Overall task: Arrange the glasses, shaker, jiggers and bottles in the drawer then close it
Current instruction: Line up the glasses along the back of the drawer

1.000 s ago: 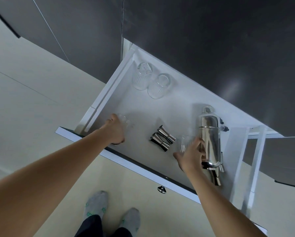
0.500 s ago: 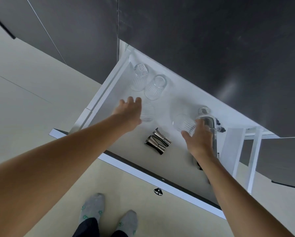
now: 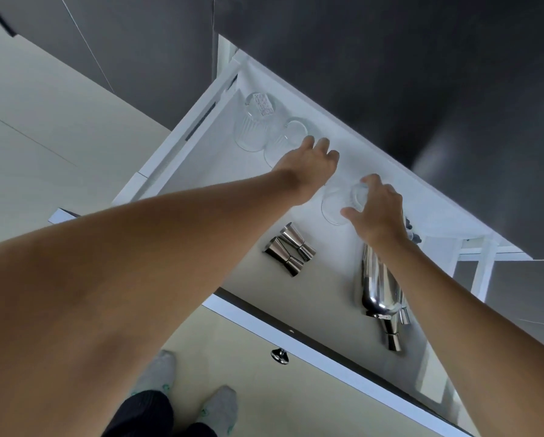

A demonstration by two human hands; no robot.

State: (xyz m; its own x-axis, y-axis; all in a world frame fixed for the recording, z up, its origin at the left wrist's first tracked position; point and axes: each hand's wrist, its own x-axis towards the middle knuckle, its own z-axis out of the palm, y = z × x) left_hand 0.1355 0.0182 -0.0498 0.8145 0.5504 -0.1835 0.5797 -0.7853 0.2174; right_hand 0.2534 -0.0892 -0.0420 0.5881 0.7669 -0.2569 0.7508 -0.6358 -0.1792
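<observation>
Our right hand (image 3: 376, 212) grips a glass (image 3: 338, 201) near the drawer (image 3: 198, 171) back wall; left hand (image 3: 311, 168) fingers' grasp unclear; sticker (image 3: 263, 104) unreadable.

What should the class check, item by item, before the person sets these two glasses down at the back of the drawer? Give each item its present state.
1. Right hand has a firm hold on its glass: ok, fingers wrap its rim.
2. Left hand holds a glass: cannot tell, the hand hides it.
3. Bare drawer floor beside the two back glasses for the next ones: ok.
4. Jiggers lie clear of the hands' path: ok, nearer the drawer front.
5. Shaker clear of the right forearm: cannot tell, the arm passes over it.
6. Drawer open far enough: ok.
</observation>
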